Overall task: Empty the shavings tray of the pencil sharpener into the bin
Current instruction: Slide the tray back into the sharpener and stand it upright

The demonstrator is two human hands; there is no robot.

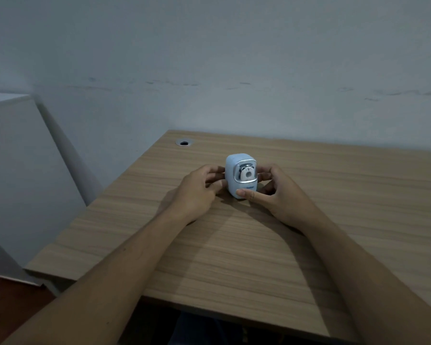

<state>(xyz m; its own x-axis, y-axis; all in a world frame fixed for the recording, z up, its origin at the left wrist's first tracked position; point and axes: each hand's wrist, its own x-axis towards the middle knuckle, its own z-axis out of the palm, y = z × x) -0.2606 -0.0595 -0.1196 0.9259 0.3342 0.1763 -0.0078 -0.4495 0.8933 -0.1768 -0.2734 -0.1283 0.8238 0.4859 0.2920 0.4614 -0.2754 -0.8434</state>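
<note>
Pencil sharpener (pixel 240 175) upright on desk (pixel 234 245), between our fingers. Left hand (pixel 197 189) cups its side; right hand (pixel 271 190) thumb presses its base. Tray unpulled; next, slide it out.

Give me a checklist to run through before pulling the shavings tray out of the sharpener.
1. Sharpener upright on the desk: ok.
2. Left hand steadying the body: ok, its fingers reach the left side.
3. Right hand on the tray end: ok, its thumb presses the lower front.
4. Tray still seated: cannot tell, no seam or gap shows.
5. Bin within reach: not ok, no bin in view.
6. Desk around the sharpener free of clutter: ok, only a cable hole near the back edge.
</note>
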